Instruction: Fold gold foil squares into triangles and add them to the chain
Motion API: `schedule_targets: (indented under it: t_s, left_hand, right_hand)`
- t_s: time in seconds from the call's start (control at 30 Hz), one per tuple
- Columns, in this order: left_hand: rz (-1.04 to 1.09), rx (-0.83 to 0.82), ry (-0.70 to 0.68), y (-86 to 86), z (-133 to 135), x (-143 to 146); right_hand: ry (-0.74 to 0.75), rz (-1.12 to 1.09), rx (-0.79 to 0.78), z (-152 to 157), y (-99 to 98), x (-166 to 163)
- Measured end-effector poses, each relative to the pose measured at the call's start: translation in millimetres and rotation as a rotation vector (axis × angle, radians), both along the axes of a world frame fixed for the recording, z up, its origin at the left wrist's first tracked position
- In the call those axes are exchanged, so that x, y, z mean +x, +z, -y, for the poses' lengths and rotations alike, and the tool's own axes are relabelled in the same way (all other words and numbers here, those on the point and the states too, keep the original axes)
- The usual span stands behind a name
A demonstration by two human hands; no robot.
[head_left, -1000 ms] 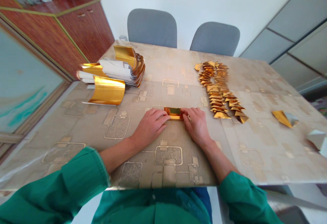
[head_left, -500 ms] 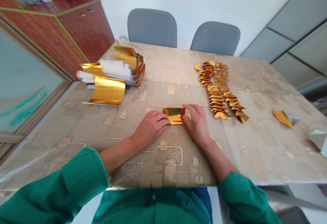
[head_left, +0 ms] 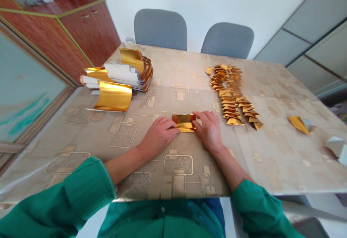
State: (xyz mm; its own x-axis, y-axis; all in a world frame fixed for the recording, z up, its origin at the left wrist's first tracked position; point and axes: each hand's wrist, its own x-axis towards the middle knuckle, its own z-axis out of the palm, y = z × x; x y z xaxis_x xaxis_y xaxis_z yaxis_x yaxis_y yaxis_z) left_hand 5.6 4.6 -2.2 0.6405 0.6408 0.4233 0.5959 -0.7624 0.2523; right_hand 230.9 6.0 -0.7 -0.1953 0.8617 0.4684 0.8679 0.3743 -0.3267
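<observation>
A small sheet of gold foil paper [head_left: 184, 119] lies on the table in front of me, creased lengthwise with its near part folded. My left hand [head_left: 162, 131] grips its left end between thumb and fingers. At the right end, my right hand [head_left: 208, 128] pinches the paper the same way. Fingertips cover both ends of the sheet. Just right of my right hand stand rows of folded gold paper pieces [head_left: 232, 107], nested into each other.
Stacked gold and white paper sheets [head_left: 121, 72] lie at the back left, with a curled gold sheet [head_left: 114, 96] before them. Loose folded pieces [head_left: 299, 124] rest at the right. Two grey chairs [head_left: 160, 28] stand behind the patterned table [head_left: 151, 173].
The near fold of the gold paper shows a slightly different crease and shine. Both hands keep their hold at its ends; the view has shifted very slightly.
</observation>
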Motion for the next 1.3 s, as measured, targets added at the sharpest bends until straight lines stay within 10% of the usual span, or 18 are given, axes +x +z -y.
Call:
schedule_targets:
  t_s: [0.53,1.3]
  left_hand:
    - [-0.229,0.062,0.094,7.5,20.8,3.5]
    - [-0.330,-0.056,0.118,13.7,32.5,7.0]
  right_hand:
    - [0.111,-0.186,-0.056,6.0,2.4,-4.6]
    - [0.325,0.220,-0.165,17.9,12.9,-0.7]
